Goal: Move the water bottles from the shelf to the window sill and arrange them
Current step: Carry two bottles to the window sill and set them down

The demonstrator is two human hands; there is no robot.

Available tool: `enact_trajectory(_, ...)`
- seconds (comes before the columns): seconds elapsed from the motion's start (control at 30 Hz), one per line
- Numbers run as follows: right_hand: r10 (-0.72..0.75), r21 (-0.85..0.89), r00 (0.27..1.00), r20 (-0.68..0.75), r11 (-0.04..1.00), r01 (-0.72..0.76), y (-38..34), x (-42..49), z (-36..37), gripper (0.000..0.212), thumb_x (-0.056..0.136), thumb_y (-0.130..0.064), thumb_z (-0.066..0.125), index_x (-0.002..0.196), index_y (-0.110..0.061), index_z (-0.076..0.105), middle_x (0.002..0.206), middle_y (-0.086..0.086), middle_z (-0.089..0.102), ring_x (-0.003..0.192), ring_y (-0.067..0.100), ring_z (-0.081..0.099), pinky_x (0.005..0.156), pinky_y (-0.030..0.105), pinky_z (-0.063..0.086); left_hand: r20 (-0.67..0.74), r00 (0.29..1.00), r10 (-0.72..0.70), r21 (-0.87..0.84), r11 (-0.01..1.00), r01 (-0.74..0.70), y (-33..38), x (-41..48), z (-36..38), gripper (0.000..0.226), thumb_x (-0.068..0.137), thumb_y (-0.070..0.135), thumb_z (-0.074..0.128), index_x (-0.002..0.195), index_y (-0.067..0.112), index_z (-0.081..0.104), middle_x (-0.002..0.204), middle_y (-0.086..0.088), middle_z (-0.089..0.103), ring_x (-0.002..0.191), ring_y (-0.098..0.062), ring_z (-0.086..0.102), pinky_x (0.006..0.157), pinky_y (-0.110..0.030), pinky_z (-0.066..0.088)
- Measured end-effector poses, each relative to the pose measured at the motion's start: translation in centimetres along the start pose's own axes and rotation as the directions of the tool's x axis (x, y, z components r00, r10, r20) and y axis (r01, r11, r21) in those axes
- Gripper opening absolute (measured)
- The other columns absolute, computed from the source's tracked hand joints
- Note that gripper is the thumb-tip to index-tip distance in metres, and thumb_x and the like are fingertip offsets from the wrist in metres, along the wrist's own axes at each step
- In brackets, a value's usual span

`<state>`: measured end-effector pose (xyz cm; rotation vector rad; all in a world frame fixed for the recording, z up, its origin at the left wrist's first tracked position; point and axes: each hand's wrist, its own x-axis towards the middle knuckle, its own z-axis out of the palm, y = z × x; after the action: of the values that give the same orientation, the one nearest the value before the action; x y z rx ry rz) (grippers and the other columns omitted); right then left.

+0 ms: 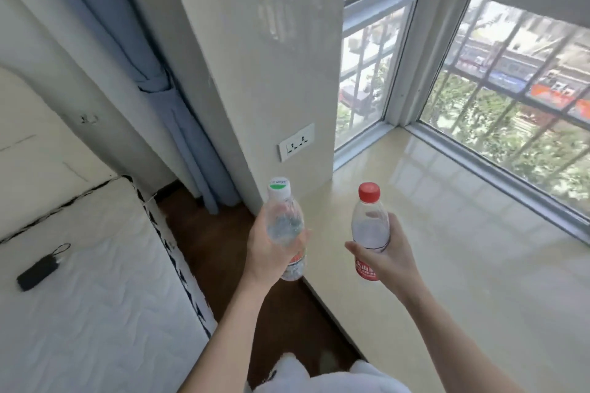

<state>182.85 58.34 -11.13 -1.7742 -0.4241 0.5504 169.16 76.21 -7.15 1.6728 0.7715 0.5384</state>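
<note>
Above white-clad knees, the left hand wraps a white-capped bottle and the right hand a red-capped bottle, both held near the bare sill, so neither is set down or arranged yet.

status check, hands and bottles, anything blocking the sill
Left hand shut on white-capped bottle, right hand shut on red-capped bottle. Both upright, held over the near edge of the window sill, not set down. Nothing in the way.
</note>
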Motion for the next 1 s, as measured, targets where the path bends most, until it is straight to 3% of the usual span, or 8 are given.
enact_trajectory(0.1,0.064,0.036,0.99,-0.122,0.998,-0.06,0.6,1.3,-1.2,0.055,0.06,-0.042,0.085,0.106,-0.037,0.055,0.092,-0.016,0.065,0.086,0.013,0.066,0.083,0.048,0.059,0.105,0.994,0.014,0.003,1.0,-0.014,0.3,3.7,2.0,0.059,0.058,0.045,0.085,0.11,0.035,0.057,0.112,0.008,0.063,0.109,0.002,0.058,0.089,-0.013,0.046)
enact_trajectory(0.27,0.157,0.084,0.942,-0.297,0.987,-0.138,1.5,3.4,-2.4,0.056,0.063,-0.029,0.088,0.109,-0.036,0.055,0.095,-0.008,0.065,0.086,0.013,0.065,0.082,0.047,0.058,0.276,0.96,0.037,0.001,0.999,-0.039,0.1,9.9,5.3,0.05,0.07,0.015,0.088,0.103,0.036,0.056,0.107,0.01,0.063,0.1,0.007,0.058,0.081,-0.007,0.044)
enact_trajectory(0.37,0.2,0.118,0.881,-0.429,0.979,-0.165,1.7,5.4,-2.5,0.059,0.06,-0.033,0.087,0.109,-0.036,0.055,0.103,-0.006,0.065,0.089,0.008,0.065,0.082,0.039,0.057,0.393,0.919,0.022,0.004,1.0,-0.026,-0.6,13.8,7.2,0.047,0.071,0.008,0.087,0.105,0.025,0.06,0.1,0.013,0.066,0.097,0.001,0.063,0.083,-0.013,0.048)
enact_trajectory(0.5,0.239,0.148,0.802,-0.548,0.971,-0.188,2.2,7.8,-1.9,0.062,0.058,-0.038,0.086,0.113,-0.037,0.056,0.115,-0.006,0.063,0.108,0.018,0.062,0.09,0.039,0.054,0.513,0.858,0.009,0.011,1.0,-0.017,-1.5,18.5,9.3,0.046,0.068,0.005,0.088,0.103,0.017,0.06,0.095,0.017,0.068,0.094,-0.003,0.066,0.081,-0.014,0.049)
enact_trajectory(0.67,0.287,0.218,0.701,-0.653,0.958,-0.189,3.4,10.5,-1.9,0.065,0.057,-0.04,0.086,0.115,-0.039,0.055,0.117,-0.012,0.062,0.113,0.018,0.061,0.095,0.04,0.053,0.646,0.763,0.04,0.03,0.997,-0.077,-2.3,22.6,12.5,0.045,0.07,-0.002,0.084,0.104,0.011,0.058,0.105,0.003,0.063,0.097,-0.002,0.063,0.081,-0.012,0.047)
enact_trajectory(0.83,0.346,0.278,0.642,-0.684,0.938,-0.208,7.3,12.3,-1.2,0.065,0.059,-0.04,0.088,0.115,-0.039,0.056,0.119,-0.014,0.063,0.114,0.015,0.061,0.095,0.038,0.053,0.755,0.654,-0.039,0.065,0.998,-0.016,-5.1,25.0,16.7,0.042,0.074,-0.011,0.077,0.108,-0.002,0.054,0.083,0.012,0.067,0.068,-0.005,0.06,0.062,-0.015,0.049)
enact_trajectory(0.9,0.362,0.297,0.635,-0.683,0.931,-0.212,9.7,13.5,-1.6,0.064,0.062,-0.033,0.091,0.116,-0.038,0.057,0.119,-0.013,0.064,0.113,0.011,0.062,0.091,0.033,0.052,0.755,0.654,-0.058,0.085,0.996,-0.01,-7.0,26.0,18.9,0.041,0.075,-0.008,0.079,0.108,0.001,0.056,0.083,0.013,0.067,0.068,-0.004,0.06,0.062,-0.019,0.051)
enact_trajectory(1.0,0.376,0.318,0.673,-0.638,0.924,-0.214,13.4,16.1,-2.2,0.059,0.072,-0.01,0.089,0.117,-0.025,0.056,0.102,-0.006,0.064,0.08,0.0,0.063,0.068,0.016,0.051,0.737,0.672,-0.079,0.132,0.991,-0.028,-10.6,27.3,21.9,0.041,0.073,0.006,0.084,0.105,0.012,0.059,0.095,0.001,0.068,0.085,-0.017,0.066,0.072,-0.045,0.058)
